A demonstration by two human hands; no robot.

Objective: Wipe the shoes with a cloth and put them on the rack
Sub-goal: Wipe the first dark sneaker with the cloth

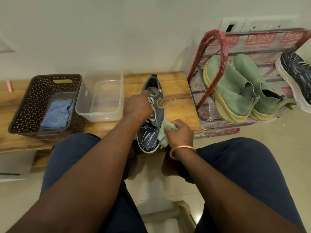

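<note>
A dark blue sneaker (149,137) with white streaks and white laces lies on the wooden bench (175,91), toe toward me. My left hand (138,106) grips it over the laces and tongue. My right hand (179,132) clutches a pale green cloth (162,134) and presses it against the sneaker's right side near the toe. To the right stands a red-framed shoe rack (217,47) wrapped in plastic. It carries a pair of green slip-on shoes (234,91) and a second dark blue sneaker (296,78) at the frame's right edge.
A clear plastic tub (101,113) stands left of the sneaker. Further left a brown perforated basket (25,105) holds a folded blue cloth (58,114). The wall rises right behind the bench. My knees frame the bench's front edge, with tiled floor below.
</note>
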